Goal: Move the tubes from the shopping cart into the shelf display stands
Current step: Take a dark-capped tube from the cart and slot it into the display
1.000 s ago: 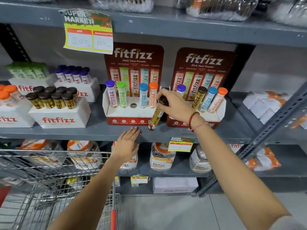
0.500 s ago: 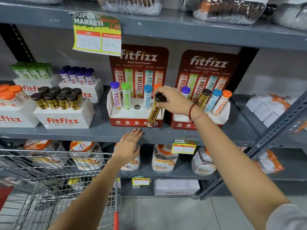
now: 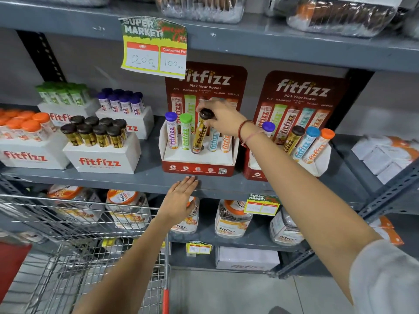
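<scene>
While the open left hand (image 3: pixel 181 196) rests flat on the shelf (image 3: pixel 145 180), the right hand (image 3: pixel 223 120) pinches the yellow tube (image 3: pixel 200 138) by its cap, tilted, foot at the left stand (image 3: pixel 198 163) middle hole

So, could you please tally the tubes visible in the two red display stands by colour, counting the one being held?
Purple tubes: 2
Green tubes: 1
Brown-capped tubes: 2, one in the right hand
Blue tubes: 2
Orange tubes: 2
Total: 9
</scene>
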The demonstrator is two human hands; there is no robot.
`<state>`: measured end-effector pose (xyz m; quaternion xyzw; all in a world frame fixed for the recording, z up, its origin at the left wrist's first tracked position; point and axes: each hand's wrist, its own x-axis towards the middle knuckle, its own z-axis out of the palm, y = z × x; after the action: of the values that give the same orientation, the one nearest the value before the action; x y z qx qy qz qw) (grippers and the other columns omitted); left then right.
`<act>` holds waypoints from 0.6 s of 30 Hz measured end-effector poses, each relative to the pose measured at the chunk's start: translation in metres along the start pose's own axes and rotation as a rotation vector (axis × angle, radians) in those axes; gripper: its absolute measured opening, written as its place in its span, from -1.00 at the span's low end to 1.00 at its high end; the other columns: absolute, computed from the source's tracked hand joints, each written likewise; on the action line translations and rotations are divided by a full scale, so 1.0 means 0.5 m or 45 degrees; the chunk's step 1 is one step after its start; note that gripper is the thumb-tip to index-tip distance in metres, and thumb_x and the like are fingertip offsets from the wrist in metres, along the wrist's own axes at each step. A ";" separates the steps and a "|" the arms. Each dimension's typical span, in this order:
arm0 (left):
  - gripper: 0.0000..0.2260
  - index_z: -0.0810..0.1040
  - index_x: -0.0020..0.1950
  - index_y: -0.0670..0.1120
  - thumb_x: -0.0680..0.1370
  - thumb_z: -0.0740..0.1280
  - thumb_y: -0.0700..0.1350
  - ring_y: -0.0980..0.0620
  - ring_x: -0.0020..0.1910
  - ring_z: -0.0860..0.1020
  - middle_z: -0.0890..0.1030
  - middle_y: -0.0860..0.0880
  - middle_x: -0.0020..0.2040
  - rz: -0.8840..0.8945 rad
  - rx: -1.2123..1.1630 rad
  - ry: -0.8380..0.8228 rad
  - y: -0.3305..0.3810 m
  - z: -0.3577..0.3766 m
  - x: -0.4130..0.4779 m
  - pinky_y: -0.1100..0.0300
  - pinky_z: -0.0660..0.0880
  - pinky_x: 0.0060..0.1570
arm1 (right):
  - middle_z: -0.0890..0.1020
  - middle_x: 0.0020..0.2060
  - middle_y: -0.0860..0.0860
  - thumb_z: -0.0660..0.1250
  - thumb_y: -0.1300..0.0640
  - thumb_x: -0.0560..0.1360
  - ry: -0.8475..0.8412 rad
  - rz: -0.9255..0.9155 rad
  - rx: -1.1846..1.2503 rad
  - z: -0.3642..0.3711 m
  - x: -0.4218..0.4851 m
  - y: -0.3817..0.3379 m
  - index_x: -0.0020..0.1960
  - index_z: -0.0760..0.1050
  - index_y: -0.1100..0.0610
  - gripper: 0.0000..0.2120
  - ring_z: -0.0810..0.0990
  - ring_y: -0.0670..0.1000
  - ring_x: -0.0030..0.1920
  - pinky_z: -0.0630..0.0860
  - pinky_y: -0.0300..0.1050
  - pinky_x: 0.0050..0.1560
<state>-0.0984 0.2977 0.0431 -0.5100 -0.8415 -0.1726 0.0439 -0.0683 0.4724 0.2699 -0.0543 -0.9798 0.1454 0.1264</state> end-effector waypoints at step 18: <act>-0.48 0.14 0.46 -0.12 0.56 0.22 -0.05 -0.02 0.47 0.09 0.18 -0.08 0.49 -0.015 -0.006 -0.005 0.010 -0.013 -0.002 0.13 -0.15 0.37 | 0.49 0.27 0.17 0.37 0.30 0.43 -0.186 0.085 -0.019 0.044 0.050 0.021 0.30 0.41 0.15 -0.55 0.45 0.16 0.27 0.38 0.03 0.31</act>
<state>-0.0939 0.2967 0.0504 -0.5054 -0.8442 -0.1739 0.0402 -0.0972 0.4800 0.2520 -0.0773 -0.9850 0.1460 0.0491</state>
